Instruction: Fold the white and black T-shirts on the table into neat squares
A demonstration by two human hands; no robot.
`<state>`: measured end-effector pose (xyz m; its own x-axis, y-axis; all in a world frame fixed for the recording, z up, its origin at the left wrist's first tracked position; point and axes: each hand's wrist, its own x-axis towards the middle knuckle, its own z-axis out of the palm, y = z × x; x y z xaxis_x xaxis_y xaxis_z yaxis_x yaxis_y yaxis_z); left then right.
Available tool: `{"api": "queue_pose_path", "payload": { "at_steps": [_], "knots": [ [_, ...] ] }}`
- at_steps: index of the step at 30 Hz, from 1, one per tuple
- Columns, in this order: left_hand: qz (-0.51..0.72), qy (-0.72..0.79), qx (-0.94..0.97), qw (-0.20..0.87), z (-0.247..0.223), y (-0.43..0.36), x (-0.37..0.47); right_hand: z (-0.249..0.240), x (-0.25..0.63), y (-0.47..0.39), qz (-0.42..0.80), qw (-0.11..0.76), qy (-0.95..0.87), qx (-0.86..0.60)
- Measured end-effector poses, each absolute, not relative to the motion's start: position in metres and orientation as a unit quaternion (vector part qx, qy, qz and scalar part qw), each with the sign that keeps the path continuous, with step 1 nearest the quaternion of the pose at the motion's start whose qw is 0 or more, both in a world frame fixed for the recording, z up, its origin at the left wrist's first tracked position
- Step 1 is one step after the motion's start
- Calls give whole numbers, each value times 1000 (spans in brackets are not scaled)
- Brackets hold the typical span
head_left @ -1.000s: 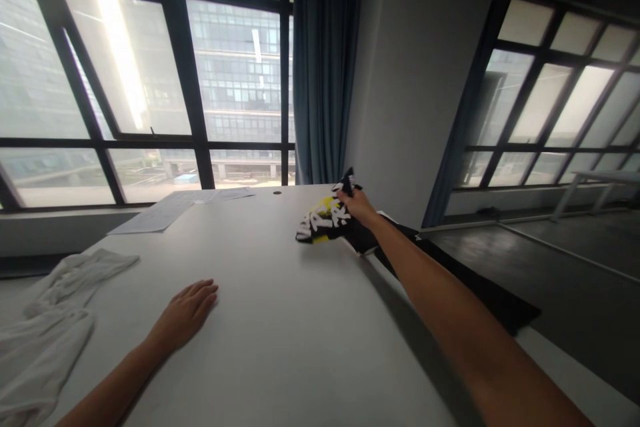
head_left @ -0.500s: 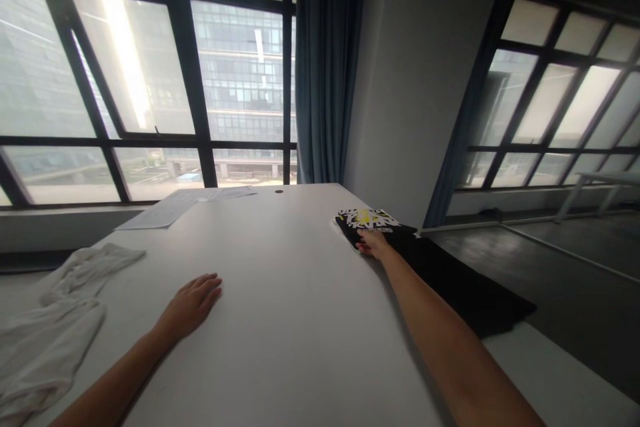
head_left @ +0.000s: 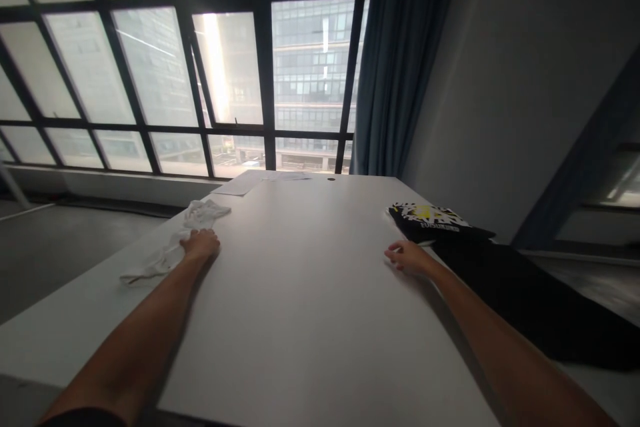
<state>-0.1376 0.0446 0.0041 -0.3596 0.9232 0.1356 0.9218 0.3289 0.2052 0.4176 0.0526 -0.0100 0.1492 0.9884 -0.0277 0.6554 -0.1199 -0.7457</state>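
Observation:
My left hand (head_left: 201,245) is on a crumpled white cloth (head_left: 203,213) at the left of the white table (head_left: 300,293). Its fingers are curled down against the fabric. To the right, my right hand (head_left: 409,257) hovers at or just above the tabletop, fingers loosely bent and apart, holding nothing. Just beyond it lies a folded black garment (head_left: 450,230) with a white and yellow print. More black fabric (head_left: 530,300) stretches from there toward the near right, partly behind my right forearm.
Paper sheets (head_left: 240,183) lie at the table's far left corner. A small dark round spot (head_left: 331,179) marks the far edge. Behind the table stand large windows (head_left: 313,67), a blue curtain (head_left: 400,60) and a grey pillar (head_left: 480,93).
My view has swung left. My left hand has moved from the bare tabletop onto the white cloth. My right hand has come off the black garment, back toward me.

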Motion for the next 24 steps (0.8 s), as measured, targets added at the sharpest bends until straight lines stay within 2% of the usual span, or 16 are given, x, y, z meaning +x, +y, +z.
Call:
{"api": "queue_pose_path", "payload": {
  "at_steps": [3,7,11,13,20,24],
  "knots": [
    [158,749,643,15,2,47,-100,-12,410,44,251,277,-634,-677],
    [177,611,769,62,-11,43,-8,-13,392,35,192,225,-719,-629],
    [210,290,918,168,-22,8,60,-19,376,29,114,191,-807,-547],
    [199,223,937,183,-19,-6,66,-22,372,26,67,171,-831,-525],
    [128,415,894,113,-12,16,-5,-11,380,11,-12,156,-784,-601],
    [170,481,852,114,-11,23,-37,-3,403,13,39,139,-765,-628]
  ]
}}
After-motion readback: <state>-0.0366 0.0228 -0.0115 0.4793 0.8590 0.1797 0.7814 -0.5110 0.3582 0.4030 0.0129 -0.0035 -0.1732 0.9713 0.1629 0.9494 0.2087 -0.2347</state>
